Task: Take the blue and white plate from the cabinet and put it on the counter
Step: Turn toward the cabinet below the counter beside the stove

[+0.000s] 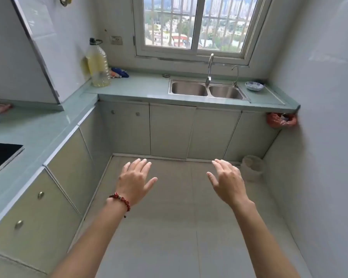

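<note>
Both hands are held out over the floor in the middle of the kitchen, palms down, holding nothing. The left hand (136,180) has its fingers loosely spread, thumb angled out to the right; a red beaded bracelet (120,200) sits on its wrist. The right hand (227,182) has its fingers slightly spread and gently curved, thumb pointing left. The two hands are apart and touch no surface.

The blue and white plate (254,85) rests on the counter (141,87) at its far right end, just beside the right edge of the double-bowl steel sink (207,89), near the right wall. A tall faucet (209,69) and a thinner tap (235,75) stand at the sink's back edge.

The cabinet doors (171,131) below the counter are all closed. A large bottle of yellowish oil (97,64) stands in the counter's back left corner, with a blue cloth (120,72) just beside it. A black cooktop (0,155) is set into the left counter run. A red plastic bag (280,120) hangs below the counter's right corner, and a small pale bin (252,167) stands on the floor near the right wall
</note>
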The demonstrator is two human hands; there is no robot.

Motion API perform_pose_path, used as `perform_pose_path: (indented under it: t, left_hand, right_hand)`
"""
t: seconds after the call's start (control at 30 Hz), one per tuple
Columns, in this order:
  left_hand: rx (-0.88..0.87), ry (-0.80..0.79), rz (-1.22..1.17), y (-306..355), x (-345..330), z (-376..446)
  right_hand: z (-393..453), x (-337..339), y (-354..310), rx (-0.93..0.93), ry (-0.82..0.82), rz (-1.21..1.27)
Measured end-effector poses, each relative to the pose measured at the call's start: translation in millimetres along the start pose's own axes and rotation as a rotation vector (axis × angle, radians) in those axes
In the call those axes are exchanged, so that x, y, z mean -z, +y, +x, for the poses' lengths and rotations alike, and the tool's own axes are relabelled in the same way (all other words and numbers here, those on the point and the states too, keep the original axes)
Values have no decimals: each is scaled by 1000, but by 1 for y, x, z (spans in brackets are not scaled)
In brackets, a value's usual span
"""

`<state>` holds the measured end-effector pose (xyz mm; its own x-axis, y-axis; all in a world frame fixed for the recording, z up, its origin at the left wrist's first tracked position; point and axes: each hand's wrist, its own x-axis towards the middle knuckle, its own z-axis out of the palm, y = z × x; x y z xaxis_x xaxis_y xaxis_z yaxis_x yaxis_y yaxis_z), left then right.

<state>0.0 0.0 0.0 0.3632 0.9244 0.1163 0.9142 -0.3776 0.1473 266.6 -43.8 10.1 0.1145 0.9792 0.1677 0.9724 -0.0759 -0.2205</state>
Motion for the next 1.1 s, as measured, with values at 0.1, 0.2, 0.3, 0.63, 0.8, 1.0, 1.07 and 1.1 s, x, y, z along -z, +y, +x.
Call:
perform_pose_path:
  t: [0.1,0.2,0.3,0.63,0.8,1.0,1.07,1.1]
  left_hand:
    - [10,41,-64,-3,-16,-22]
    - [26,-23,-38,-6,-29,-49]
    - [62,-75,-41,-16,-36,-70]
    - [322,-167,-127,-70,-49,-127]
    - [488,-144,-137,-84,-45,-153]
    - [747,-56,-136,-77,-44,-190]
    - [844,-32,-147,-66,-43,-204]
    - [896,-22,-149,-59,-42,-211]
  right_hand:
    - [-19,-19,-2,-6,12,32]
    - [-41,-40,-6,-5,-11,49]
    - [-54,-55,-14,9,-38,51]
    - [-49,-92,-66,129,-121,70]
    - [-29,-101,-102,308,-132,81]
    - [-8,-110,-133,581,-199,127]
    - [-3,-112,-140,681,-243,145]
    - [-1,-112,-144,734,-267,151]
